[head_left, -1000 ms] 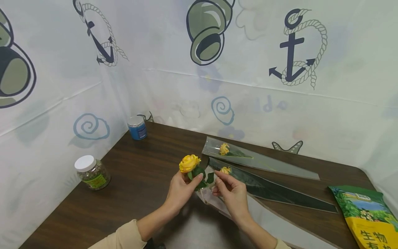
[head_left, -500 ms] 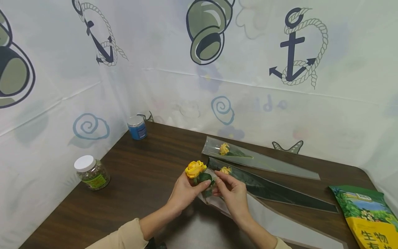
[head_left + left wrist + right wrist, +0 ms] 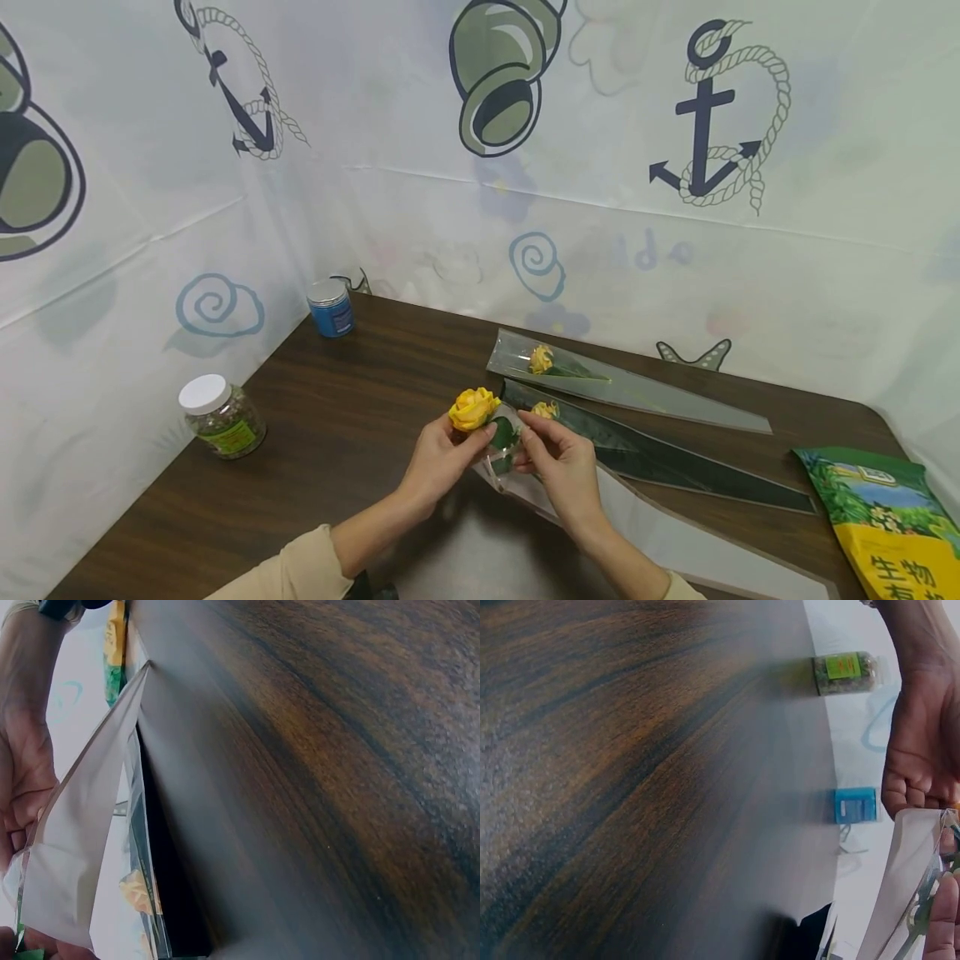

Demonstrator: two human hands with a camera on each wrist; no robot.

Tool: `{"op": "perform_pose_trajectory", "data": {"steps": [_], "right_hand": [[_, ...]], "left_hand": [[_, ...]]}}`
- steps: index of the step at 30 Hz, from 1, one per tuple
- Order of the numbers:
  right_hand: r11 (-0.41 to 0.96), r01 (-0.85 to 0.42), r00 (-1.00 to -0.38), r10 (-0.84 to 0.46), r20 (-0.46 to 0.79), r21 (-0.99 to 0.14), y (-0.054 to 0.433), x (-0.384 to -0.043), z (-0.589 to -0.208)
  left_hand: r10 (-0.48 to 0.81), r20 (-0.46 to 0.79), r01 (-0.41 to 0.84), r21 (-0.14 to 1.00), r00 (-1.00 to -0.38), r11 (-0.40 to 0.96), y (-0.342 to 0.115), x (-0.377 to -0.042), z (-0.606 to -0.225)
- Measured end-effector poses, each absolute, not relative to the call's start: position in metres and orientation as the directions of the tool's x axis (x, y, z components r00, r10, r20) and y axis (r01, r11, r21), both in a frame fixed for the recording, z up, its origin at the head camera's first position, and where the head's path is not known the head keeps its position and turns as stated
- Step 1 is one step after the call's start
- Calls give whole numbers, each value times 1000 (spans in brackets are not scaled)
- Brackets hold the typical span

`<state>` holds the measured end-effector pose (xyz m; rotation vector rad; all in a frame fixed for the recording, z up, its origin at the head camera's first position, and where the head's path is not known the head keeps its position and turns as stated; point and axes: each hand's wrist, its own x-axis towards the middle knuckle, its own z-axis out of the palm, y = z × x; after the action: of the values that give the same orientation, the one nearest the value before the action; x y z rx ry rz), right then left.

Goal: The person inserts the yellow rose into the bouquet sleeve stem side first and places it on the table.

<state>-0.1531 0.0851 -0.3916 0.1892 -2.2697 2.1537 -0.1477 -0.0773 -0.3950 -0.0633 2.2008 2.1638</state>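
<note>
A yellow rose (image 3: 474, 409) with green leaves (image 3: 504, 434) is in my left hand (image 3: 437, 467), its thumb and fingers gripping just below the bloom. The leaves and stem are in the mouth of a long tapering flower sleeve (image 3: 660, 533), pale-backed with a clear front. At that mouth my right hand (image 3: 564, 471) pinches the sleeve's edge between thumb and fingers. In the right wrist view the green stem (image 3: 919, 919) shows through the clear film. The left wrist view shows the sleeve's pale back (image 3: 79, 825) raised off the table.
Behind lie a dark sleeve (image 3: 675, 462) and a grey sleeve (image 3: 660, 396), each with a yellow rose inside. A white-lidded jar (image 3: 223, 417) and a blue tin (image 3: 331, 308) stand left on the wooden table (image 3: 360, 400). A green-yellow bag (image 3: 888, 525) lies right.
My left hand and the rose have shifted right and slightly down, bringing the leaves into the sleeve's mouth. The right hand stays nearly still at the sleeve's edge.
</note>
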Motion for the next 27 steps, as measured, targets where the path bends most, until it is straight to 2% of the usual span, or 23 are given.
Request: {"op": "perform_pose_trajectory", "data": {"steps": [6, 8, 18, 27], "right_hand": [[61, -101, -991, -90, 95, -993, 86, -153, -392], [68, -110, -991, -90, 104, -992, 87, -153, -392], [65, -121, -990, -76, 116, -991, 88, -153, -393], [57, -118, -991, -66, 114, -991, 88, -154, -394]], "left_hand": [[41, -36, -29, 985, -999, 171, -77, -148, -394], [80, -44, -30, 984, -996, 173, -78, -149, -394], [256, -206, -216, 976, -944, -12, -89, -151, -390], [319, -274, -335, 929, -908, -156, -94, -157, -393]]}}
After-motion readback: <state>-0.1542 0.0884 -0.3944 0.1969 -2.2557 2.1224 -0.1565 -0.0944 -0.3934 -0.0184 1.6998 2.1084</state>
